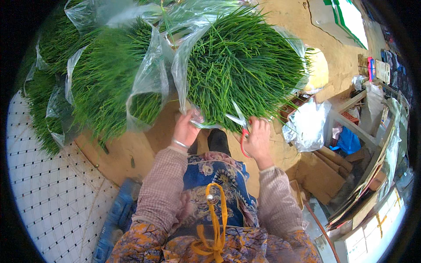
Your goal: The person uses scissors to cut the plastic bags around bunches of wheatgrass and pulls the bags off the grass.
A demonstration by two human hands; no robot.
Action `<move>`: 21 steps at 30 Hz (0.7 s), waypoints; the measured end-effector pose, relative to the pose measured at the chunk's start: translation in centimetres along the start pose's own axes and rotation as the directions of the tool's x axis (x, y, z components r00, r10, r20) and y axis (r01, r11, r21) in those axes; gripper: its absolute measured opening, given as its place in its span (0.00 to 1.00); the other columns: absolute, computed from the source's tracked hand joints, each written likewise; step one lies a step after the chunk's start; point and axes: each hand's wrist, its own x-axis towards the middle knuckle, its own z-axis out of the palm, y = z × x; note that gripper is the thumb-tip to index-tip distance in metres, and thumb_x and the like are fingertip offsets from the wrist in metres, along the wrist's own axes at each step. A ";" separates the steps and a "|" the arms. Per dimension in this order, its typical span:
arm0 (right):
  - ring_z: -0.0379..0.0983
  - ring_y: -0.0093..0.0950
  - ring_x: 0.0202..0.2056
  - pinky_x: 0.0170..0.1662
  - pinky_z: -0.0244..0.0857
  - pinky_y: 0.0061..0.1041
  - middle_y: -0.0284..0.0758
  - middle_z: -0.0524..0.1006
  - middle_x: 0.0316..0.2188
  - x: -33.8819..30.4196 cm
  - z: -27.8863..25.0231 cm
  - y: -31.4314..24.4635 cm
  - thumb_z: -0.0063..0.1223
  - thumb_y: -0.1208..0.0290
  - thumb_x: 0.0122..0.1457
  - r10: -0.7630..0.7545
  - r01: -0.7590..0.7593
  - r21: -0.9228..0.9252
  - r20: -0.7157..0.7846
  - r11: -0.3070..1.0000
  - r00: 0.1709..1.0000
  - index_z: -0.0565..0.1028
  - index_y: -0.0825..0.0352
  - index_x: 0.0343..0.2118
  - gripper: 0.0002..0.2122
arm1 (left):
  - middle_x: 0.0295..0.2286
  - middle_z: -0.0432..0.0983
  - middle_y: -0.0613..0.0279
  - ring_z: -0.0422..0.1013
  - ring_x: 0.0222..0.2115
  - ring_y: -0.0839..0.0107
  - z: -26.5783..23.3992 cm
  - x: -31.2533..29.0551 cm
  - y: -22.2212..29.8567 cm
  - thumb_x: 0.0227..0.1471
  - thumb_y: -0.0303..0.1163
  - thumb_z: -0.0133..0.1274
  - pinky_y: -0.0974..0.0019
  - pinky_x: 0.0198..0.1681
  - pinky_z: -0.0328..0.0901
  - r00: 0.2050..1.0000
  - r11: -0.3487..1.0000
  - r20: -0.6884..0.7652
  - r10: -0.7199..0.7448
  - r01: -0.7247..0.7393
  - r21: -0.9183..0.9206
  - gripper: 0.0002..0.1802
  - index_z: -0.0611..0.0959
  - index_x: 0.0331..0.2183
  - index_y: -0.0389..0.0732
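In front of me stands a large bundle of long green stalks [245, 65], like chives, wrapped in a clear plastic bag [180, 70]. My left hand [186, 129] is closed on the bag's edge at the near side of the bundle, a bracelet at its wrist. My right hand [258, 141] holds a pair of scissors [244, 131] with red handles. The scissors' blades are spread apart and point up and to the left, against the near stalks. Part of the right fingers is hidden behind the handles.
More bagged green bundles [114, 74] stand to the left, beside a white dotted sheet [48, 188]. On the right are a white plastic bag [309, 125], cardboard [322, 177], a blue bag [349, 140] and a wooden frame [355, 129]. A blue crate [114, 219] lies at lower left.
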 end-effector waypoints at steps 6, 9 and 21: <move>0.68 0.36 0.28 0.28 0.63 0.32 0.39 0.71 0.24 2.8 -0.2 -2.0 0.61 0.61 0.40 0.225 -0.256 0.359 0.125 0.898 0.966 0.68 0.66 0.34 0.20 | 0.31 0.69 0.65 0.67 0.32 0.71 0.3 -0.7 0.4 0.53 0.30 0.42 0.66 0.37 0.64 0.999 0.995 -0.044 0.015 -0.011 0.096 0.08 0.71 0.37 0.43; 0.69 0.35 0.23 0.24 0.63 0.31 0.38 0.71 0.21 0.6 -0.6 0.0 0.61 0.59 0.41 0.229 -0.210 0.356 -0.012 0.911 0.973 0.68 0.65 0.34 0.20 | 0.32 0.69 0.64 0.67 0.33 0.71 0.4 -1.1 0.3 0.53 0.30 0.42 0.66 0.37 0.64 0.999 0.991 -0.025 0.038 -0.034 0.127 0.08 0.70 0.37 0.44; 0.67 0.42 0.27 0.28 0.62 0.36 0.45 0.69 0.26 8.8 -1.6 -0.9 0.57 0.53 0.43 0.318 -0.290 0.303 -0.046 0.908 0.947 0.67 0.66 0.35 0.23 | 0.31 0.71 0.63 0.69 0.29 0.71 -6.7 -7.6 -0.8 0.51 0.37 0.45 0.68 0.33 0.65 0.943 0.742 -0.332 0.027 0.204 0.638 0.09 0.72 0.32 0.42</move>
